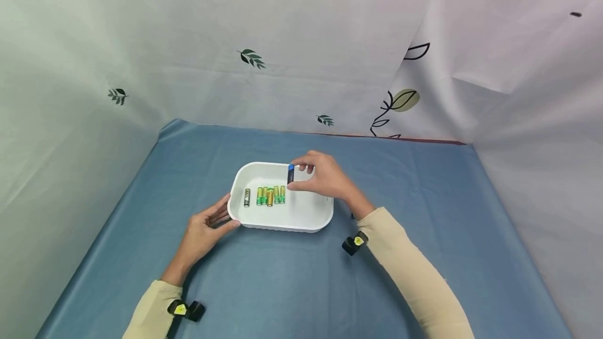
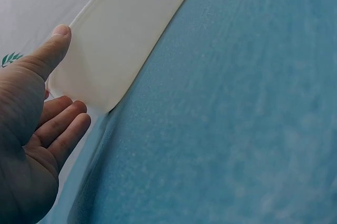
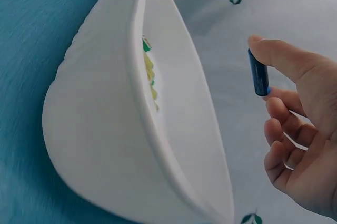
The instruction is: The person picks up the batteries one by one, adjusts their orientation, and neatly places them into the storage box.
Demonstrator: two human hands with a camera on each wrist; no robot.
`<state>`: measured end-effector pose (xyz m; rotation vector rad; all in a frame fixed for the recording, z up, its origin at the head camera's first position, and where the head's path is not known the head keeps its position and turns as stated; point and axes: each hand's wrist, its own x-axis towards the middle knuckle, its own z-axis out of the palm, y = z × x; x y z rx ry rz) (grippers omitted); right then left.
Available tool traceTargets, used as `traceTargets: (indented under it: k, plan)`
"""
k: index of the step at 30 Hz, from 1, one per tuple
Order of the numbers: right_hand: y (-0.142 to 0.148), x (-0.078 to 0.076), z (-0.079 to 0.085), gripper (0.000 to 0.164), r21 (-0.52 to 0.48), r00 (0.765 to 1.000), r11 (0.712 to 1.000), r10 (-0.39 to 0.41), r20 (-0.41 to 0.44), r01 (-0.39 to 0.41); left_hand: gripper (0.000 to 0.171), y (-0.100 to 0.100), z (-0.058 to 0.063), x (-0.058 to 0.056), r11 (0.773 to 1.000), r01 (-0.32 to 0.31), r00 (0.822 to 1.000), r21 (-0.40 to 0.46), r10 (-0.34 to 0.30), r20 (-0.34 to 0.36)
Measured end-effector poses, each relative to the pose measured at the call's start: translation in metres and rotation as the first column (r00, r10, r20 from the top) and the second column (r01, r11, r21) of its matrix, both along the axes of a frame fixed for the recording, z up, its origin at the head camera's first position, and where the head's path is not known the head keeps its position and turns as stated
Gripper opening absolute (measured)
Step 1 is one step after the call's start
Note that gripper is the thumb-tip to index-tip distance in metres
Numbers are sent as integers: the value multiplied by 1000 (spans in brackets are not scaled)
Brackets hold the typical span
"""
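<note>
Between thumb and index finger, my right hand (image 1: 325, 176) pinches a dark battery with a bright blue end (image 1: 290, 174), upright above the white plastic tray (image 1: 301, 212). In the right wrist view the battery (image 3: 258, 72) is held between the thumb and index fingertips, apart from the tray wall. My left hand (image 1: 202, 234) rests at the tray's near left corner, thumb at the rim and fingers along the outer side. Inside the tray, several green-and-gold batteries (image 1: 270, 197) form a row, with a single dark grey battery (image 1: 247, 198) to their left.
Blue cloth (image 1: 273, 281) covers the table under the tray. White fabric with leaf prints (image 1: 301, 25) hangs at the back and sides. Black wrist cameras sit on the left wrist (image 1: 187, 309) and right wrist (image 1: 354, 243).
</note>
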<state>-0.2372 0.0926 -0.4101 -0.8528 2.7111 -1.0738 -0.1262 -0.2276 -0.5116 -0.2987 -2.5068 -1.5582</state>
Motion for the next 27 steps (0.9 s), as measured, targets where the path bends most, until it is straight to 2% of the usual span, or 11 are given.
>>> traceTargets:
  k: [10, 17, 27]
  plan:
    - [-38, -6, -16, 54, -48, 996, 997, 58, 64, -55, 74, 0, 0, 0, 1000, 1, 1000, 14, -1, 14]
    - [-60, -8, -28, 53, -79, 993, 996, 48, 111, -39, 74, 0, 2, 1, 1000, 11, 1000, 18, -11, 13]
    - [-78, -8, -37, 52, -53, 991, 998, 47, 127, -41, 73, 0, 1, 1, 1000, 9, 1000, 5, -9, 8]
